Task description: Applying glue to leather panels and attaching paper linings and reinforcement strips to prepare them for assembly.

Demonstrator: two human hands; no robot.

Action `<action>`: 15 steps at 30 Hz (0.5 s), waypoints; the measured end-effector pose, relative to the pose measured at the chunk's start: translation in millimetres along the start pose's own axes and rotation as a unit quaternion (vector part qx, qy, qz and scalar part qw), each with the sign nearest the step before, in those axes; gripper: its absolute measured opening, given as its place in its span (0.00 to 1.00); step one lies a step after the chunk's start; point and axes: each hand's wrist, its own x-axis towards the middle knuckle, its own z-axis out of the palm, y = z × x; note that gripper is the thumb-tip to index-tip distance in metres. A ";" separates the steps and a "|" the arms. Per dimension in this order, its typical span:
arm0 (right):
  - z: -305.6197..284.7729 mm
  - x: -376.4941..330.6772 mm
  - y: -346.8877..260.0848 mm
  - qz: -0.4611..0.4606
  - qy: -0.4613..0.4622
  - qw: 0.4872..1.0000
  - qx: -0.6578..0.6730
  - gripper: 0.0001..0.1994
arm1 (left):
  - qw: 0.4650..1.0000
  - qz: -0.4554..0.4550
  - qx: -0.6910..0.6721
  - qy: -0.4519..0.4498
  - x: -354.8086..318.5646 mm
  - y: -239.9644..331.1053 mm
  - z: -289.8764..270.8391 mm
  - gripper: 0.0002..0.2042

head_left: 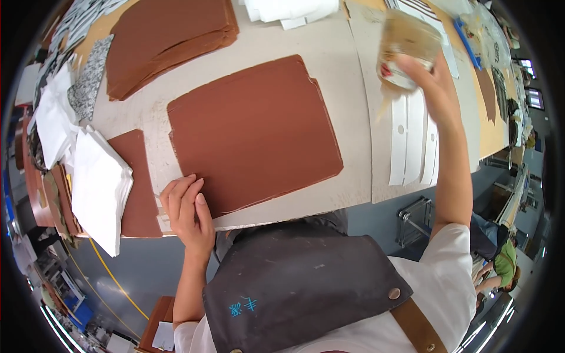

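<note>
A large brown leather-like sheet (253, 132) lies flat on the pale worktable (347, 65) in front of me. My left hand (188, 209) rests with fingers together on the sheet's near left corner at the table's front edge, pressing it down. My right hand (432, 82) is raised at the upper right and grips a clear plastic jar (406, 44) smeared with yellowish glue. Several white paper strips (412, 138) lie on the table under that hand.
A stack of brown sheets (170, 35) sits at the back left. White folded cloth pieces (97, 188) and a smaller brown piece (138, 188) lie at the left. Patterned pieces (88, 79) are farther left. I wear a dark apron (300, 282). Another person (500, 265) is at lower right.
</note>
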 end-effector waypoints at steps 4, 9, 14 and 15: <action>38.0 58.7 -3.7 -0.176 -0.101 0.886 -0.417 0.31 | 0.995 -0.070 -0.062 0.044 -6.8 -3.1 -9.9 0.08; 33.2 102.7 39.2 -0.273 -0.175 0.807 -0.493 0.34 | 0.988 -0.077 0.032 0.130 0.6 -29.3 -35.4 0.10; 49.6 95.2 2.5 -0.262 -0.175 0.814 -0.488 0.31 | 0.950 -0.114 0.211 0.202 14.3 -71.6 -59.9 0.12; 63.1 93.7 -6.8 -0.289 -0.136 0.821 -0.472 0.29 | 0.957 -0.116 0.195 0.181 14.2 -77.6 -65.0 0.11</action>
